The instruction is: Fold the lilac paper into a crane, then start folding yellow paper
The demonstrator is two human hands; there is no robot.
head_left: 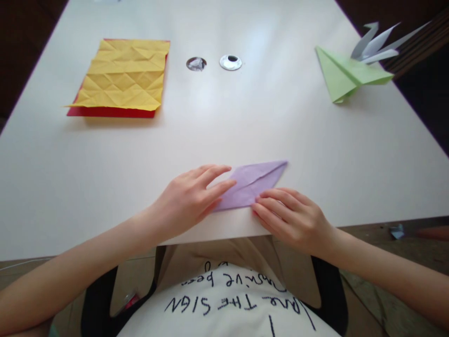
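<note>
A folded sheet of purple origami paper (257,180) lies near the front edge of the table, shaped like a slanted diamond with a crease line across it. My left hand (191,192) rests over its left end, fingers apart and fingertips on the paper. At the lower right edge, my right hand (293,213) has its fingers pressed together on the paper's rim; the thumb is mostly hidden. Part of the left corner is covered by my left fingers.
Creased yellow paper (122,77) lies on red paper (115,112) at the back left. Two round holes, one with a metallic cover (230,62), sit mid-table. A green folded paper (351,75) and a pale paper crane (377,44) stand by the right edge of the white table (224,131).
</note>
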